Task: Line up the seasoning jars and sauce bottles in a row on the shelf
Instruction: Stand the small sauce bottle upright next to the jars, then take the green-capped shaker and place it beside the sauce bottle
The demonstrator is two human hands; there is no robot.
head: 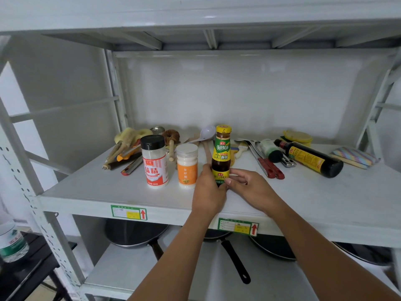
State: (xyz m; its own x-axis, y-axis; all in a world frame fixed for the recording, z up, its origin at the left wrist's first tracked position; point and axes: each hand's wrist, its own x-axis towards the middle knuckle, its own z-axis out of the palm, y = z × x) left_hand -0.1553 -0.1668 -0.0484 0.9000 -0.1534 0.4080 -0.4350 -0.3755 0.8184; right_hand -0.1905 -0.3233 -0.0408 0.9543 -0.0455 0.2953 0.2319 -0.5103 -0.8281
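A dark oyster sauce bottle (221,152) with a yellow cap stands upright near the front of the white shelf (108,190). My left hand (208,192) and my right hand (251,187) both grip its base. To its left stand a white sugar jar (187,166) with an orange label and a taller jar (154,161) with a black cap and red label, side by side. A black soy sauce bottle (310,158) lies on its side at the right. A small white bottle (270,148) with a black cap lies beside it.
Behind the jars lie wooden utensils (123,146), a white spoon (206,133), red-handled tongs (267,164), a yellow lid (298,136) and a striped cloth (355,157). Pans (136,233) sit on the lower shelf. A water bottle (12,244) stands at the far left.
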